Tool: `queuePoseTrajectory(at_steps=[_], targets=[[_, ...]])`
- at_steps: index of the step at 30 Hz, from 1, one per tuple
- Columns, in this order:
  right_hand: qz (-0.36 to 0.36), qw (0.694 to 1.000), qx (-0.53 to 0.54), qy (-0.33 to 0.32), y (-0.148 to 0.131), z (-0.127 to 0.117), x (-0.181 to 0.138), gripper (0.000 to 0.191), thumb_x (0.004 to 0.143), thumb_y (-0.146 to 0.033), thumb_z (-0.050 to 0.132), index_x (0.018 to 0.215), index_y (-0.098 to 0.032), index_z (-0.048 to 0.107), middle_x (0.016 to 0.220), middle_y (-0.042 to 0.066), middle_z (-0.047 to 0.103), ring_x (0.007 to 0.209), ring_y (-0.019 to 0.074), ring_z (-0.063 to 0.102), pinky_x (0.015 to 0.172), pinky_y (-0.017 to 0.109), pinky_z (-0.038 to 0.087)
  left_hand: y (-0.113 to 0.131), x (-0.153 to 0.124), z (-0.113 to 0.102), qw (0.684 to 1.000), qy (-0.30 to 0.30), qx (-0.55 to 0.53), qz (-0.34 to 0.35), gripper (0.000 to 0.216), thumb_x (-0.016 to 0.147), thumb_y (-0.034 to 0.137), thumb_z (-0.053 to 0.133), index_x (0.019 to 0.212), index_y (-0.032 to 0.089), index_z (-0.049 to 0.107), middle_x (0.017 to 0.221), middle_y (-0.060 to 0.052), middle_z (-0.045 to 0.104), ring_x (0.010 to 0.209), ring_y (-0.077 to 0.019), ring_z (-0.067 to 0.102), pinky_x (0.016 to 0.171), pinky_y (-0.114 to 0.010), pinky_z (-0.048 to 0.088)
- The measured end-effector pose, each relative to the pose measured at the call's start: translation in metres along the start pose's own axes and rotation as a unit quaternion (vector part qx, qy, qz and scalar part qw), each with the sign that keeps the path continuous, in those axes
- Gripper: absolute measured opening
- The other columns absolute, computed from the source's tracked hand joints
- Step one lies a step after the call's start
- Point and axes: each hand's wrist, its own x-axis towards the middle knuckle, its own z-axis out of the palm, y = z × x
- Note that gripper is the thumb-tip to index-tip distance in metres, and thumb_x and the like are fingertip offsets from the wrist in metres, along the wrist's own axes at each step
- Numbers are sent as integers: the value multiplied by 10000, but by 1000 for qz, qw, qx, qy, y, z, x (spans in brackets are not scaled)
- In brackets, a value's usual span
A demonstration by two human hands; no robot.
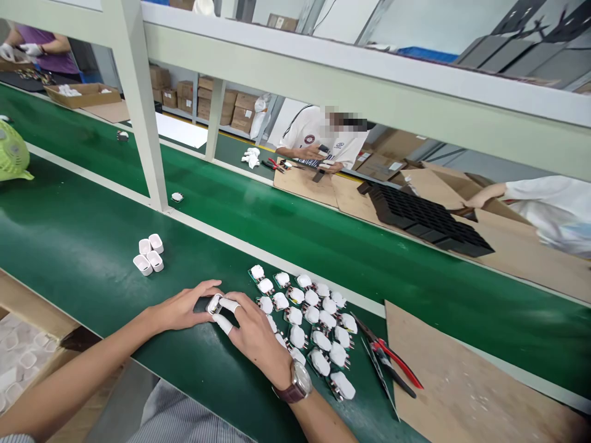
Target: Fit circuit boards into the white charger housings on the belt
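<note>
The green belt (92,246) serves as bench. A cluster of white charger modules (307,326) lies just right of the hands, within easy reach. Four empty shells (148,253) stand apart, far-left. The left hand (182,309) and right hand (253,335) meet near centre, fingertips pinched narrow on one white piece (215,304), apparently to steady it.

bright, even light from overhead; the green table (83,246) shows a soft sheen toward 9 o'clock and only faint, short shadows. the white part (215,304) at 7 o'clock nearly blows out. wide-lens distortion bows the white beam (369,80) at 12 o'clock; the 3 o'clock edge smears.
</note>
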Motion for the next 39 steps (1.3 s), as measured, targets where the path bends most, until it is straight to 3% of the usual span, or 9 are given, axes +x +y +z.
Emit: queuePoseTrajectory(at_steps=[5,8,15,18,23,28,34,39], targets=[[-20,999,-22,14,-2,1,-3,74,1009,-154,612,1041,-183,671,1225,138,668,1054,288,671,885,486,642,-2,0,2,999,6,-8,-31,746,982,391,668,1618,351,280,1529,-53,596,1155,-261,701,1010,-379,522],[-13,999,-39,-19,-7,1,-1,131,1015,-162,600,1121,-181,675,1274,142,654,1109,310,640,913,511,636,-5,0,2,999,6,-19,-39,758,967,339,666,1619,379,282,1534,-45,593,923,-209,742,916,-354,554],[8,1000,-5,-30,-7,0,6,224,1024,-213,594,1244,-225,633,1272,138,627,1148,312,620,928,533,632,-4,0,4,1000,15,-11,-12,810,949,271,647,1641,342,233,1532,-49,596,1307,-284,641,1070,-399,515],[-24,999,22,-38,0,1,7,284,1027,-205,590,1309,-234,606,1361,138,586,1231,307,585,993,527,612,-1,-1,6,1000,21,-1,-11,881,911,221,646,1660,314,191,1539,-64,590,1326,-290,630,1089,-408,508],[-72,995,-24,-66,8,4,1,331,982,-53,530,1259,-205,630,1311,147,609,1236,309,567,993,504,612,0,-1,9,1000,13,4,-19,832,922,213,608,1650,342,225,1512,-26,617,1327,-273,622,1101,-404,500],[-16,998,42,-32,13,6,-3,319,1036,-192,591,1350,-244,576,1292,119,625,1175,267,629,969,463,632,-4,-1,12,1000,20,1,-1,783,959,225,586,1641,344,220,1451,-21,662,1251,-246,664,1084,-394,517],[-13,998,54,-20,15,9,-8,353,1030,-124,561,1359,-249,568,1321,117,630,1209,273,618,990,478,616,-5,0,13,1000,23,2,1,782,958,220,592,1635,346,220,1466,-32,649,1319,-257,625,1145,-442,480],[-29,998,-8,-62,7,2,1,307,1034,-157,550,1320,-248,613,1199,114,642,1088,272,633,904,463,634,-6,-1,14,999,37,11,10,789,945,202,595,1633,340,237,1452,-46,657,1284,-254,647,1099,-431,520]])
